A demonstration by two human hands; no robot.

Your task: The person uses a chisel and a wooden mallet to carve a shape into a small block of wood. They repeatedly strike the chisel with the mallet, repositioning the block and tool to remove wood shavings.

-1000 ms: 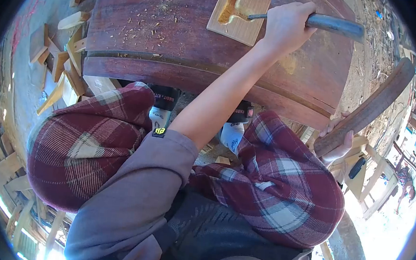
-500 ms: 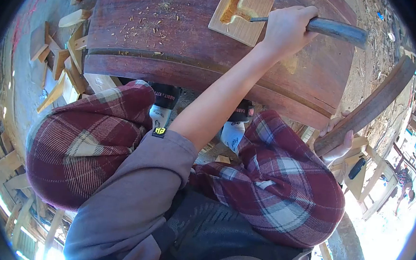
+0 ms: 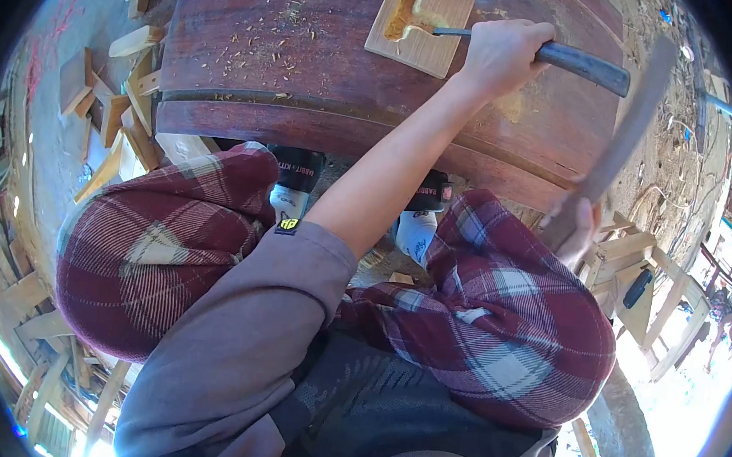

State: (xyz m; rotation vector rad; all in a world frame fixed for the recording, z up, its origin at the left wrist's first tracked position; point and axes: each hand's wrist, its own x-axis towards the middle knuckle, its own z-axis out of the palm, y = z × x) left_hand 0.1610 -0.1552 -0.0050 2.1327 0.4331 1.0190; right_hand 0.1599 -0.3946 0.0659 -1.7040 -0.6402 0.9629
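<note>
My left hand (image 3: 508,54) is wrapped round a chisel, whose wooden handle (image 3: 585,68) sticks out to the right. The metal blade reaches left to a small light-wood board (image 3: 419,52). A hollow is carved in that board, and the blade's tip is at the hollow's right edge. At the right, beside my knee, my right hand (image 3: 573,233) grips the lower end of a long wooden stick (image 3: 632,132). Its upper end is blurred and stands a little to the right of the chisel handle, apart from it.
The dark red-brown wooden bench (image 3: 250,62) carries scattered shavings. Wood offcuts (image 3: 130,113) lie on the floor at the left. A wooden stand with a dark object (image 3: 637,289) is at the right. A person (image 3: 720,305) is far off at the right edge.
The long stick has swung left and upward toward the chisel handle, and my right hand has moved with it. My left hand still holds the chisel at the board, with its handle slightly farther left.
</note>
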